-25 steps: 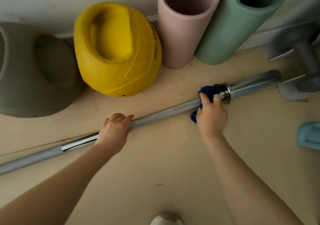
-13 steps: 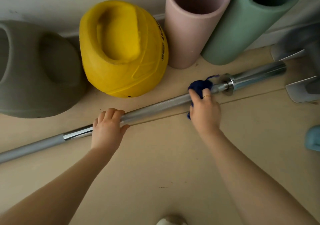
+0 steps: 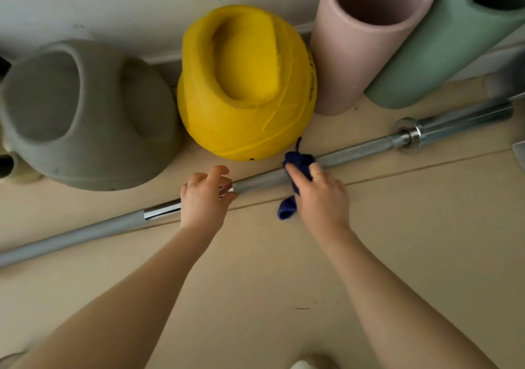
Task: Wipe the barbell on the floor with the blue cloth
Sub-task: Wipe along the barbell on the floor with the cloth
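From the head camera, the right hand presses the blue cloth down on the barbell. The fingers are curled around the cloth and hold it on the bar. One end of the cloth hangs down below the hand, on the near side of the bar. A thin thread sticks up from the cloth on the far side. There is a ring on one finger.

The barbell lies on the floor. It runs in a slant, from low on the left to high on the right. To the right of the cloth, the bar goes on to a shiny collar and a thick sleeve.

Just left of the cloth is the left hand. Its fingers are spread and loosely bent over the bar, not closed on it. I cannot tell if they touch the bar.

Behind the hands, a yellow ball sits near the bar. A grey ball is left of it. A pink roll and a green roll stand to the right, by the wall.
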